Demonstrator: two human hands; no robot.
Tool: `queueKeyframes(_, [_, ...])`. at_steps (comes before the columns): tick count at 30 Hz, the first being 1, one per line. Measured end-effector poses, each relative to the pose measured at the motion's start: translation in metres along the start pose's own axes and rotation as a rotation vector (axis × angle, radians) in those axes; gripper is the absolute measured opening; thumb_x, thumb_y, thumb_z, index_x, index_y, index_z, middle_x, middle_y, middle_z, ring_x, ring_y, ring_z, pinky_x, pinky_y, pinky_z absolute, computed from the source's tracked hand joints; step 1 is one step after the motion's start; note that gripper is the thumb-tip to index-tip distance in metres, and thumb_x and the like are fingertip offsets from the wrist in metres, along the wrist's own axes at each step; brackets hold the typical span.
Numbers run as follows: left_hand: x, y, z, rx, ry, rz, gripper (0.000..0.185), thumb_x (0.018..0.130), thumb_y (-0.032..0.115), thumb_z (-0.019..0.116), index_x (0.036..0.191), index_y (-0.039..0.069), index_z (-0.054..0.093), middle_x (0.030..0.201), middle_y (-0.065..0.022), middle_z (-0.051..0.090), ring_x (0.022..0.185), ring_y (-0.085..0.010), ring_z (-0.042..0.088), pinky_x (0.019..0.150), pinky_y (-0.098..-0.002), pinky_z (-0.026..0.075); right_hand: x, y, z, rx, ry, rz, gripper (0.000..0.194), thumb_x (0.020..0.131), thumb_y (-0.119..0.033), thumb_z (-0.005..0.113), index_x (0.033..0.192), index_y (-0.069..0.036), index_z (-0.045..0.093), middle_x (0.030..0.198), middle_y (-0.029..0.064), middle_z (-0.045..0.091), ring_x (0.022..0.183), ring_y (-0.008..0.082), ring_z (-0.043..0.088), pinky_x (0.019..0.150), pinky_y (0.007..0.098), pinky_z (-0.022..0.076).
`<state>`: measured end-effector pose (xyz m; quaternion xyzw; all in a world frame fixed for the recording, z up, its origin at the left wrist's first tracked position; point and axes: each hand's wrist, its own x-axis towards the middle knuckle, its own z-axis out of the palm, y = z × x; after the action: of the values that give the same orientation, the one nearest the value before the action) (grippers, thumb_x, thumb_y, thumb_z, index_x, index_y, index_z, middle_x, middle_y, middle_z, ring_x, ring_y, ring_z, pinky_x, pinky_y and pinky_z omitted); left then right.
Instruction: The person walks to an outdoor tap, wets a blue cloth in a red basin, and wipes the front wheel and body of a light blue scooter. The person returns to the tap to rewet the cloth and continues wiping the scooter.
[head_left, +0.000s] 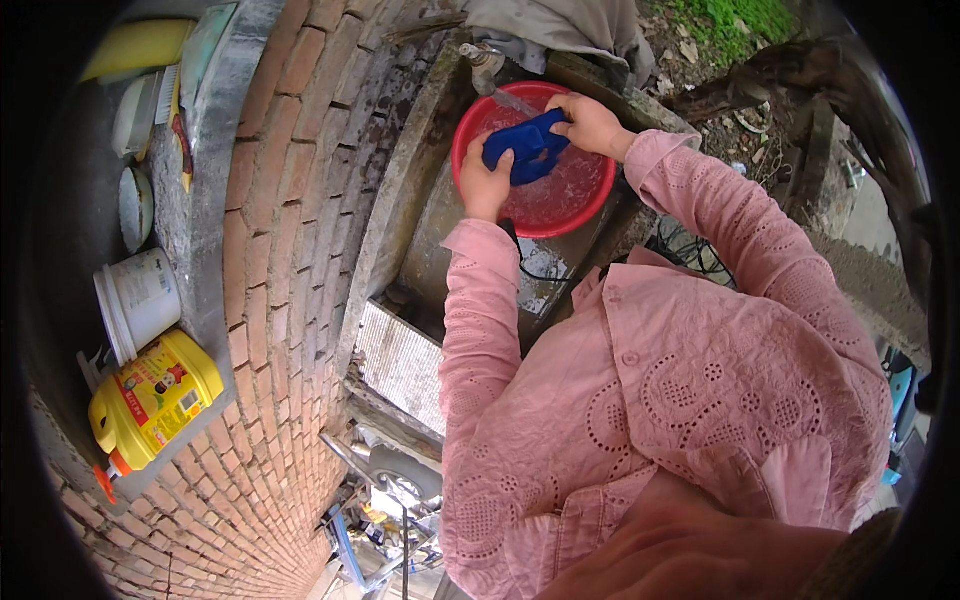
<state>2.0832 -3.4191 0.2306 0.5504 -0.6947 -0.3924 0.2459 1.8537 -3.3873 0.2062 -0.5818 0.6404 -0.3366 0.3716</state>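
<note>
A wet blue cloth is stretched between my two hands above a red plastic basin. My left hand grips its near left side, thumb on top. At its upper right corner, my right hand pinches the fabric. Water runs from a metal tap at the head of the basin toward the cloth. The water in the basin is bubbly and churned. Beneath the basin is a concrete sink with a wet floor; part of the basin's rim is hidden by my hands.
A brick wall rises on the left. Its ledge bears a yellow pump bottle, a white plastic tub and a wooden-handled brush. Grey cloth hangs behind the tap. A ribbed washboard slab adjoins the sink.
</note>
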Motion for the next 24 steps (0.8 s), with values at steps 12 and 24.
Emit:
queueKeyframes(12, [-0.002,-0.035,0.012,0.261,0.039,0.113,0.04,0.091,0.028,0.059,0.126,0.009,0.06,0.113,-0.0194,0.065,0.102,-0.036,0.064,0.089,-0.0433,0.05,-0.01,-0.039,-0.003,0.688,-0.173,0.625,0.023,0.09,-0.024,0.065,0.106,-0.009,0.061,0.098,0.0029,0.066,0.085,0.0157,0.063,0.073,0.0323,0.0516])
queueKeyframes(24, [-0.012,0.017,0.028,-0.285,-0.134,0.248,0.084,0.073,-0.004,0.067,0.147,0.009,0.032,0.129,-0.0221,0.052,0.115,-0.0368,0.056,0.098,-0.0403,0.045,-0.013,-0.043,-0.008,1.134,-0.49,0.364,0.041,0.085,-0.006,0.064,0.123,-0.007,0.051,0.113,0.0068,0.06,0.1,0.018,0.063,0.079,0.0342,0.0546])
